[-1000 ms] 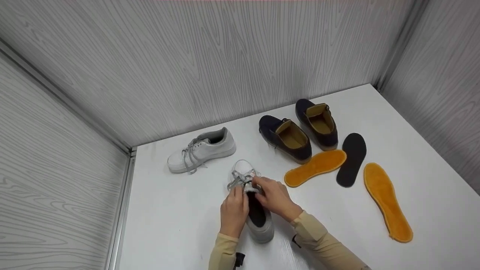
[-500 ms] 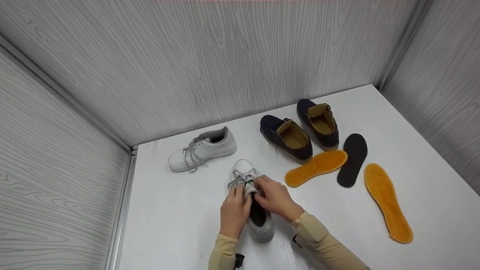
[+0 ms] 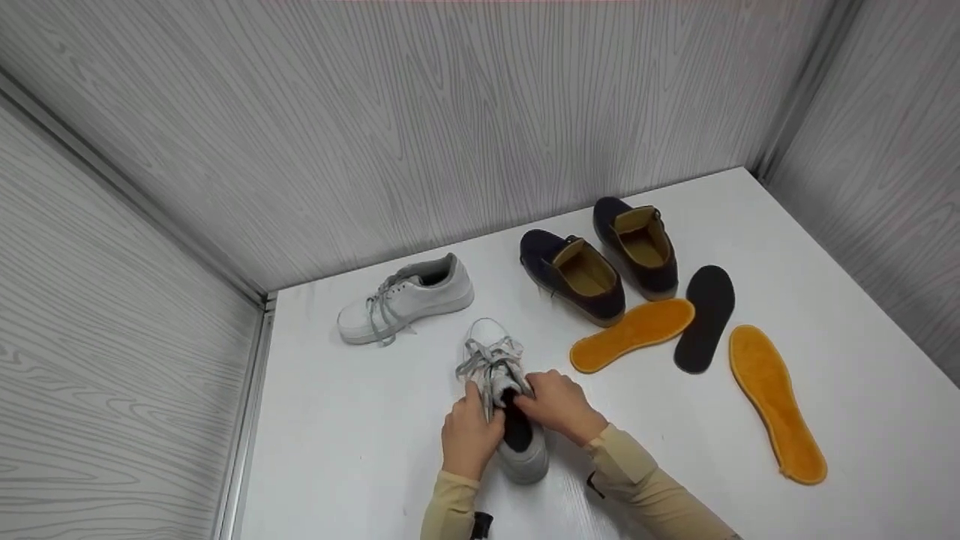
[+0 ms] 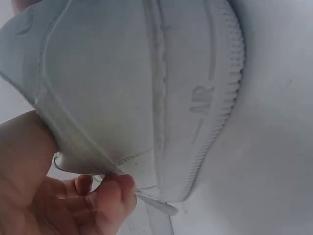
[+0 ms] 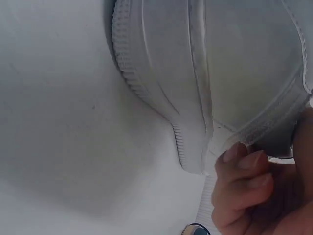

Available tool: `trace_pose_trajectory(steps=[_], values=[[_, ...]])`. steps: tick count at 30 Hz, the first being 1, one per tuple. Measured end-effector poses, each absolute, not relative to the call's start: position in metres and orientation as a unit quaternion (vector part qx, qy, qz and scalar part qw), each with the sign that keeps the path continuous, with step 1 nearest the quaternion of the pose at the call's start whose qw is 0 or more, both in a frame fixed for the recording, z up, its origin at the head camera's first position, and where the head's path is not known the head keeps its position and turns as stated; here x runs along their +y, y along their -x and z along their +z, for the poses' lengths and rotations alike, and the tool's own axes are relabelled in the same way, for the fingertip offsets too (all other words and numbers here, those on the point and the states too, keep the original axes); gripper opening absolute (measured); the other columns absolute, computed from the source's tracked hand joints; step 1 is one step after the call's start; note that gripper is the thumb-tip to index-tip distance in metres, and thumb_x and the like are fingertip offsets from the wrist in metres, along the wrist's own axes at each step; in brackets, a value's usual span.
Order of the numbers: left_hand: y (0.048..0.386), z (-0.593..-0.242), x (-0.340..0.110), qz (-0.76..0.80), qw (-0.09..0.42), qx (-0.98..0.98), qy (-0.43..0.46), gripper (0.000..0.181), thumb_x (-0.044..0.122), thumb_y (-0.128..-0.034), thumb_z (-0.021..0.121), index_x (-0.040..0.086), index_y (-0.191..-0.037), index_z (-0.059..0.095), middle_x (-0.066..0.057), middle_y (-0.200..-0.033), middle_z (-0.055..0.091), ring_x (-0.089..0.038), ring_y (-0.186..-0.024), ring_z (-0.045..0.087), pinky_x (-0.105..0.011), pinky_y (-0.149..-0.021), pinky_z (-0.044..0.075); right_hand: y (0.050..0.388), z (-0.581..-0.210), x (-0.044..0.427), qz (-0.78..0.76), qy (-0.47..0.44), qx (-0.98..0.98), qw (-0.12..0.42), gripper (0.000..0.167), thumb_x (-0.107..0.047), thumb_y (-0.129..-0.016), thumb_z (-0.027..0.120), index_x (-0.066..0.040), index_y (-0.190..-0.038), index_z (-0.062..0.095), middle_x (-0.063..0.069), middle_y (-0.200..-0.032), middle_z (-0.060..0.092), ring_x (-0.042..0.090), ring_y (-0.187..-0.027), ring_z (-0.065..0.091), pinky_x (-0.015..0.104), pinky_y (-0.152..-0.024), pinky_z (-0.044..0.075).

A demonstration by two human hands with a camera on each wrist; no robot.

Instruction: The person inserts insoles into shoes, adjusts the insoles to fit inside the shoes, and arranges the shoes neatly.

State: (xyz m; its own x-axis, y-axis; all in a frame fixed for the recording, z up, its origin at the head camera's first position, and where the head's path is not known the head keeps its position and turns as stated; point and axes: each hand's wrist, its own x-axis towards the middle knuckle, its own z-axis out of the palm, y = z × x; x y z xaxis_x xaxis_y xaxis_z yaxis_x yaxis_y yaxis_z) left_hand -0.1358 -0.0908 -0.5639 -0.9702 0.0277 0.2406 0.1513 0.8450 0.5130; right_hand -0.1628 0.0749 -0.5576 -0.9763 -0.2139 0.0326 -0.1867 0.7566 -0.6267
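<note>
A white sneaker with grey laces stands on the table, toe pointing away, its dark inside visible between the hands. My left hand grips the left edge of its opening, thumb at the inner side. On the opposite edge, my right hand pinches the collar near the tongue. The left wrist view shows the left hand with fingertips against the shoe's outer side. In the right wrist view, curled fingers of the right hand press on the other side panel.
Another white sneaker lies at the back left. Two dark blue shoes with tan linings, one nearer and one farther, stand at the back. An orange insole overlaps a black insole; another orange insole lies to the right.
Both hands have slid from the laces and tongue back toward the shoe's opening, uncovering more of the laces. The sides of the opening are now gripped. The other shoes and the insoles have stayed put.
</note>
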Motion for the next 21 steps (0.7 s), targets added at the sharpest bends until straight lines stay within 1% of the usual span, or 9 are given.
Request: trace_pose_trajectory(steps=[3, 5, 10, 15, 21], values=[[0.135, -0.569, -0.089, -0.294, 0.088, -0.952, 0.015, 0.027, 0.014, -0.0793, 0.071, 0.003, -0.099, 0.055, -0.02, -0.071, 0.064, -0.039, -0.057, 0.063, -0.048, -0.048, 0.046, 0.162, -0.561, 0.072, -0.342, 0.086, 0.935, 0.043, 0.023, -0.024, -0.086, 0.064, -0.01, -0.069, 0.058, 0.001, -0.062, 0.053, 0.017, -0.053, 0.046, 0.036, -0.049, 0.04], [0.135, -0.572, -0.087, -0.304, 0.083, -0.949, 0.004, 0.025, 0.014, -0.0814, 0.068, 0.004, -0.101, 0.056, -0.021, -0.07, 0.065, -0.039, -0.057, 0.063, -0.047, -0.048, 0.045, 0.162, -0.564, 0.071, -0.348, 0.077, 0.933, 0.049, 0.024, -0.023, -0.086, 0.063, -0.009, -0.067, 0.057, 0.001, -0.061, 0.051, 0.017, -0.053, 0.045, 0.036, -0.049, 0.039], [0.133, -0.577, -0.085, -0.326, 0.104, -0.939, 0.009, 0.023, 0.011, -0.0844, 0.064, 0.004, -0.104, 0.053, -0.02, -0.067, 0.062, -0.041, -0.057, 0.062, -0.049, -0.049, 0.045, 0.161, -0.566, 0.071, -0.367, 0.069, 0.926, 0.054, 0.025, -0.02, -0.087, 0.061, -0.009, -0.066, 0.056, 0.0, -0.061, 0.049, 0.017, -0.053, 0.045, 0.035, -0.049, 0.039], [0.133, -0.581, -0.085, -0.348, 0.116, -0.93, 0.019, 0.022, 0.008, -0.0854, 0.061, 0.003, -0.104, 0.049, -0.02, -0.065, 0.06, -0.042, -0.057, 0.061, -0.05, -0.05, 0.043, 0.161, -0.567, 0.07, -0.372, 0.077, 0.924, 0.048, 0.024, -0.017, -0.089, 0.06, -0.007, -0.067, 0.056, 0.003, -0.063, 0.052, 0.018, -0.055, 0.046, 0.037, -0.051, 0.041], [0.134, -0.584, -0.085, -0.364, 0.125, -0.923, 0.02, 0.014, 0.007, -0.0876, 0.056, 0.005, -0.097, 0.046, -0.018, -0.062, 0.057, -0.041, -0.056, 0.06, -0.049, -0.05, 0.043, 0.161, -0.567, 0.069, -0.364, 0.102, 0.925, 0.038, 0.023, -0.013, -0.09, 0.057, -0.006, -0.068, 0.055, 0.006, -0.064, 0.055, 0.019, -0.057, 0.049, 0.039, -0.053, 0.044]])
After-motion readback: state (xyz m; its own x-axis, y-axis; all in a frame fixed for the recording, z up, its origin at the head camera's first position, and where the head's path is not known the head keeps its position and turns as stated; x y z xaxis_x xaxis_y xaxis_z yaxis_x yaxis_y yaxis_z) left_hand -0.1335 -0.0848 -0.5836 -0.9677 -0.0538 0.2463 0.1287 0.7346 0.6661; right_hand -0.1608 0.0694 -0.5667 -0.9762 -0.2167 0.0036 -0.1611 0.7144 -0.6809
